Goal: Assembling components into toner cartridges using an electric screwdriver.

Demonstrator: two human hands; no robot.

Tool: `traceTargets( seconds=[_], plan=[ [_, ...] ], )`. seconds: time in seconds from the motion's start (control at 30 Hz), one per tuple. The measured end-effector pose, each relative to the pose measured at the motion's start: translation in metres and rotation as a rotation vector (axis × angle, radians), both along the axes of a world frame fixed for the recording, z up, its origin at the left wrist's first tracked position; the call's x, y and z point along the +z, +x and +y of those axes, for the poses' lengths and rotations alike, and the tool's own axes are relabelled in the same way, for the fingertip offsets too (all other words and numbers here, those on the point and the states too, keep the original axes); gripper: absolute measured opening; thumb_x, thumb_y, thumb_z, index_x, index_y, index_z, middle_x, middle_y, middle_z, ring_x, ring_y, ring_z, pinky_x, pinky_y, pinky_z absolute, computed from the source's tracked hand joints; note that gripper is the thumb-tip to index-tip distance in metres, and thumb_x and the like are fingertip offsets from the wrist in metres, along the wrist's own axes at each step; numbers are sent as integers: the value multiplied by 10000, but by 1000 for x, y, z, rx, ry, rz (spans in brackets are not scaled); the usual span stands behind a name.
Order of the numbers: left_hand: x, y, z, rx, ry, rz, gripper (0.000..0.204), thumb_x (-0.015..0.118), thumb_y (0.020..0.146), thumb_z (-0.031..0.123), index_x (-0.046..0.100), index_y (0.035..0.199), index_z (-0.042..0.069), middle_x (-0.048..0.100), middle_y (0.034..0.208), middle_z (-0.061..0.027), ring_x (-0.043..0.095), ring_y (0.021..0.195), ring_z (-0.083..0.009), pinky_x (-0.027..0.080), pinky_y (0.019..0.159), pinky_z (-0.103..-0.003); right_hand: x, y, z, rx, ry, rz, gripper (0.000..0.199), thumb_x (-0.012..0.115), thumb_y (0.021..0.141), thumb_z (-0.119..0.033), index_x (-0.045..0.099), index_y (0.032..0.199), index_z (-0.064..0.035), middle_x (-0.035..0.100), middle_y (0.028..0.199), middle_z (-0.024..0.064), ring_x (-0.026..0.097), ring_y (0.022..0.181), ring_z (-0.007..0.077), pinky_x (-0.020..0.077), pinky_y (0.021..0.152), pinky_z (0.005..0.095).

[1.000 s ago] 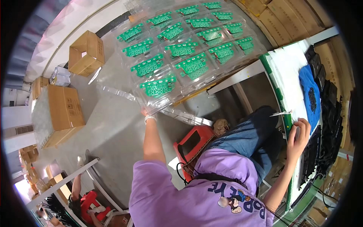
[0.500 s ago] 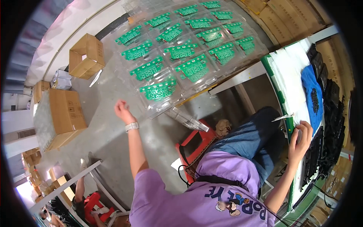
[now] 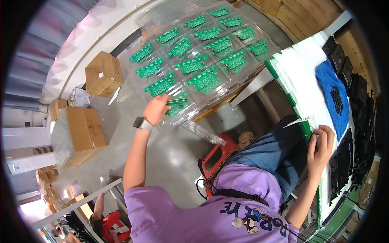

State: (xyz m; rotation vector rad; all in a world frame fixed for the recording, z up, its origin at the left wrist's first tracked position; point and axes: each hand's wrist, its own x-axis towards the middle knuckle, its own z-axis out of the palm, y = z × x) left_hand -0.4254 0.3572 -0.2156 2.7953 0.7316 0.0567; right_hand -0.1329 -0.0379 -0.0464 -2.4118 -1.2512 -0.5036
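Fingers of the left hand (image 3: 156, 110) lie extended and close together, tips resting on the near edge of a clear moulded plastic tray (image 3: 194, 69) just left of frame centre. That tray fills the upper middle of the frame and holds rows of small green circuit boards (image 3: 204, 79), one to a pocket; the hand touches the pocket with the nearest board. A grey wristwatch (image 3: 142, 123) sits on the left wrist. At the right of the frame, the right hand (image 3: 320, 146) is curled, fingertips pressed against the edge of a white-topped, green-edged worktable (image 3: 302, 87); whether it pinches anything cannot be told. On that table lies a blue cloth (image 3: 330, 87) bearing a heap of small black parts (image 3: 337, 100). A red plastic stool (image 3: 219, 152) shows below centre. Brown cardboard boxes (image 3: 85, 127) stand on the grey floor at the left.
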Motion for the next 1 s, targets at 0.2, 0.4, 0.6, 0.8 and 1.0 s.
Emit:
traceTargets(
  seconds=[0.2,0.4,0.6,0.8,1.0],
  plan=[
    [25,14,60,211,-119,-189,303,672,734,110,468,931,2,573,890,-199,545,866,-409,442,708,-466,0,4,-3,-7,2,35,119,558,735,27,538,852,12,521,983,169,524,916,323,421,809,365],
    [-8,20,91,24,-129,26,336,690,699,116,512,955,-8,550,972,-180,526,941,-354,428,815,-406,-2,4,0,-14,20,61,124,564,720,26,532,839,11,519,984,171,521,922,326,421,809,373],
    [1,37,75,151,-153,-25,429,741,653,157,531,992,-2,582,998,-186,560,944,-354,448,811,-405,3,7,-2,-31,11,71,134,566,705,28,529,833,14,513,978,176,512,923,335,416,807,383],
    [12,34,114,140,-211,247,510,728,667,189,543,1100,-4,573,1074,-216,550,996,-361,442,856,-401,0,8,2,-13,-6,58,138,565,693,25,516,821,14,505,957,181,502,916,346,411,790,399],
    [7,22,184,222,134,276,414,707,681,168,558,1034,10,568,1076,-207,539,1009,-363,440,871,-420,4,7,8,-10,3,48,145,564,674,30,511,807,10,503,939,180,500,905,350,412,776,406]
  ],
)
